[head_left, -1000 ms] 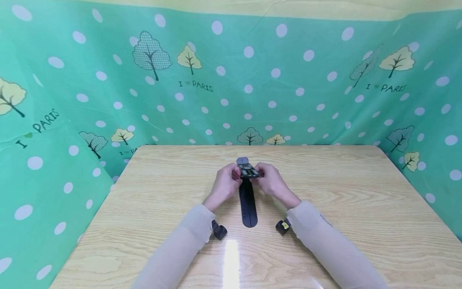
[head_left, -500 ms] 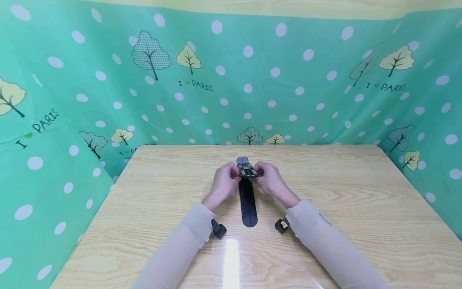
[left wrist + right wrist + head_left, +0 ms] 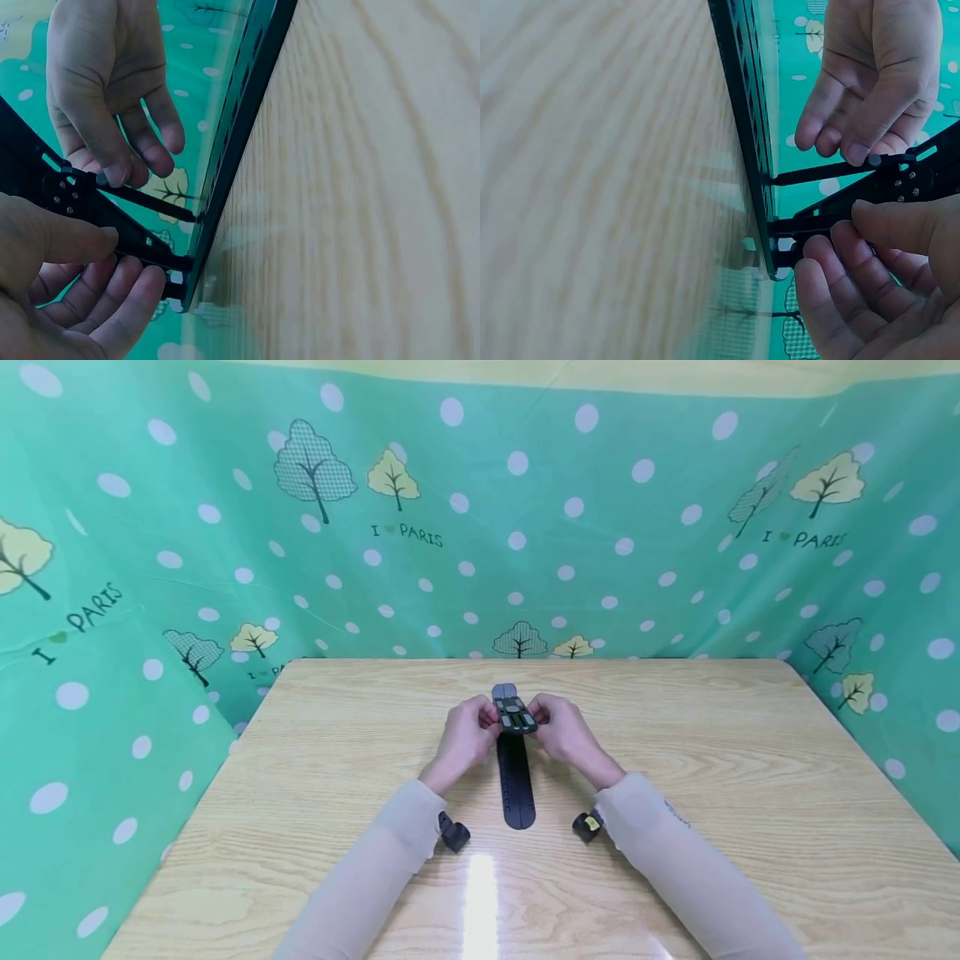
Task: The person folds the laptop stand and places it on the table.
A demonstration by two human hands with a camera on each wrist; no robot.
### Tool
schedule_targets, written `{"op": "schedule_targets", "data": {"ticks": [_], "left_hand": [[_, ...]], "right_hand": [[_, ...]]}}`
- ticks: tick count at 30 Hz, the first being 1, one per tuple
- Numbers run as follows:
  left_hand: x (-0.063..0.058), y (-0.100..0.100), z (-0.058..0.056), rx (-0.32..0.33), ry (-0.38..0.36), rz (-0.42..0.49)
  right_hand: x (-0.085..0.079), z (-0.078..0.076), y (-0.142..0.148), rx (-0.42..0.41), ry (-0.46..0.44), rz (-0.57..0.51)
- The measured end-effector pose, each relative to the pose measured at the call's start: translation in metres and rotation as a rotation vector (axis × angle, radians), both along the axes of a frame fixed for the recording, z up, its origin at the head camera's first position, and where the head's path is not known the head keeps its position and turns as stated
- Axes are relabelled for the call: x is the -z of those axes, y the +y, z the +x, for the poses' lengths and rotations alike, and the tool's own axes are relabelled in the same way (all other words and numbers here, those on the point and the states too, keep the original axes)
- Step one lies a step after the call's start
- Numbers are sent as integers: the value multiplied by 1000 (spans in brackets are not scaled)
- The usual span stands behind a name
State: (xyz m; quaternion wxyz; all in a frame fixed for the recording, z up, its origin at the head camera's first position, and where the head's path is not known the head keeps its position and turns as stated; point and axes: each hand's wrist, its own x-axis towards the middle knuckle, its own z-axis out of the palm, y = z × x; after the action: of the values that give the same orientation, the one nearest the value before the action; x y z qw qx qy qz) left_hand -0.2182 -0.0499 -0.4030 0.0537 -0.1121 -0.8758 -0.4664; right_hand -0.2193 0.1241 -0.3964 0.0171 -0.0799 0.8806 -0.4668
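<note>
A black folding stand with a long, slotted base (image 3: 517,789) lies on the table, pointing away from me. Above the base sits its raised top plate (image 3: 516,717), tilted and fitted with light grey pads. Thin hinged struts (image 3: 806,175) join the raised part to the base. My left hand (image 3: 468,733) grips the plate's left edge, thumb and curled fingers on it. On the opposite edge my right hand (image 3: 561,731) pinches the stand the same way. In the right wrist view the right thumb (image 3: 889,217) lies along the black arm near several small screws.
Pale wood-grain table (image 3: 337,760) surrounds the stand. A green polka-dot curtain (image 3: 465,568) hangs behind the table and along its sides. Small black cameras (image 3: 454,835) sit at both cuffs. A bright light reflection (image 3: 482,902) crosses the near tabletop.
The top plate's near edge has shifted slightly in tilt, and more of its padded face shows now. Both hands keep their hold in nearly the same place.
</note>
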Motion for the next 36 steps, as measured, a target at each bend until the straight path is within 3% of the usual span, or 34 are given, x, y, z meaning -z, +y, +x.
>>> {"op": "schedule_targets", "data": {"ticks": [18, 27, 36], "left_hand": [[0, -3, 0, 2, -81, -36], [-3, -5, 2, 4, -52, -69], [-5, -5, 4, 17, -50, -10]], "right_hand": [[-1, 0, 8, -6, 32, 55], [0, -1, 12, -37, 43, 56], [-1, 0, 13, -74, 30, 14]]}}
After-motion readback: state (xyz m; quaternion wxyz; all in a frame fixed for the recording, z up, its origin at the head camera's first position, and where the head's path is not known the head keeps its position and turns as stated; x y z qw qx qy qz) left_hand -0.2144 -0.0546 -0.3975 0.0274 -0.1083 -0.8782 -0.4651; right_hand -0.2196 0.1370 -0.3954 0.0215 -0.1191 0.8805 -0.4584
